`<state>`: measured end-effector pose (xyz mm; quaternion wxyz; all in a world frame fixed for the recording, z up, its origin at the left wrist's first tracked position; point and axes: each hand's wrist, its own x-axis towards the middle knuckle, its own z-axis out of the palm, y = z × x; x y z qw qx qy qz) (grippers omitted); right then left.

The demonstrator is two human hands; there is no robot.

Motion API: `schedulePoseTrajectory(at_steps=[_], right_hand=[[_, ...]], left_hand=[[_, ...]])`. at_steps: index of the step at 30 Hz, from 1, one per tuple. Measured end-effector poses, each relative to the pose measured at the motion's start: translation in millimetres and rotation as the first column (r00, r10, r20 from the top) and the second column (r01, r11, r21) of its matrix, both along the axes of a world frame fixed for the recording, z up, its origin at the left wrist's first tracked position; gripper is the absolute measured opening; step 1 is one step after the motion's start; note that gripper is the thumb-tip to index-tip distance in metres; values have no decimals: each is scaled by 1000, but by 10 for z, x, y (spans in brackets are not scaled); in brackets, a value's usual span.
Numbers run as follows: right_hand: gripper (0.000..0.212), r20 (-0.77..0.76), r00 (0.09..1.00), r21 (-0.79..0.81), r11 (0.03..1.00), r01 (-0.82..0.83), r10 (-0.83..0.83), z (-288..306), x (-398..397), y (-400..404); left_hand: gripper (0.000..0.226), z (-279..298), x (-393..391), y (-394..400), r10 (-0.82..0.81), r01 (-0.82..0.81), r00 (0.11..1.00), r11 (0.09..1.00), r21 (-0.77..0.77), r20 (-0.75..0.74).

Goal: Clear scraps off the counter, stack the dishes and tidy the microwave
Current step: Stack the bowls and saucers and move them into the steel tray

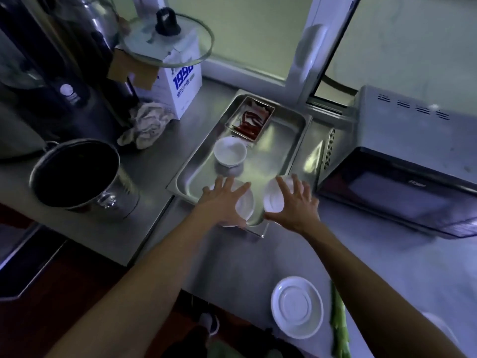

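Plainly, both hands were down at the near end of the steel tray (pixel 289 125), each over its own small white dish. The left hand (pixel 222 200) lay spread on a shallow dish (pixel 245 202) at the tray's near lip, fingers straight, the grip released though touching. The right hand (pixel 294 202) cupped a tilted small bowl (pixel 273 197) just beside it, thumb below and fingers over the rim, grasping it. The two dishes sat side by side, nearly touching, the bowl at 3 o'clock from the dish; stacking them looked a short sideways carry for the right hand. A third bowl (pixel 229 151) stood at 12 o'clock, farther up the tray, nearer the left hand. A white plate (pixel 296 306) lay upside down on the counter (pixel 232 254) at 6 o'clock, with a green vegetable scrap (pixel 338 321) beside it. The carton (pixel 180 91) read "1998" above blurred characters; the microwave (pixel 402 161) door bore a faint word, possibly "Haier".
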<state>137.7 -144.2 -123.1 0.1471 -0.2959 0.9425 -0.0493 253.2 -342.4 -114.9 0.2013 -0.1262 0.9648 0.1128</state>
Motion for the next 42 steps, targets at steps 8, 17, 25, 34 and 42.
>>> schedulePoseTrajectory(at_steps=[8, 17, 25, 34, 42], right_hand=[[119, 13, 988, -9, 988, 157, -157, -8, 57, -202], [118, -6, 981, -41, 980, 193, -193, -161, -38, -202], [119, 21, 984, -54, 983, 177, -176, -285, -248, -182], [120, 62, 986, -56, 986, 158, -154, -357, -408, -211], [121, 56, 996, -84, 994, 70, -65, -242, -369, -600]], left_hand=[[114, -327, -295, -321, -142, 142, 990, 990, 10, -4], [116, -721, -599, -314, -225, 225, 974, 974, 3, -15], [113, -956, -810, -203, -222, 221, 975, 975, 15, 29], [107, -1043, -892, -169, -173, 171, 984, 984, 43, 49], [83, -884, -673, -462, -128, 123, 989, 990, 73, 71]])
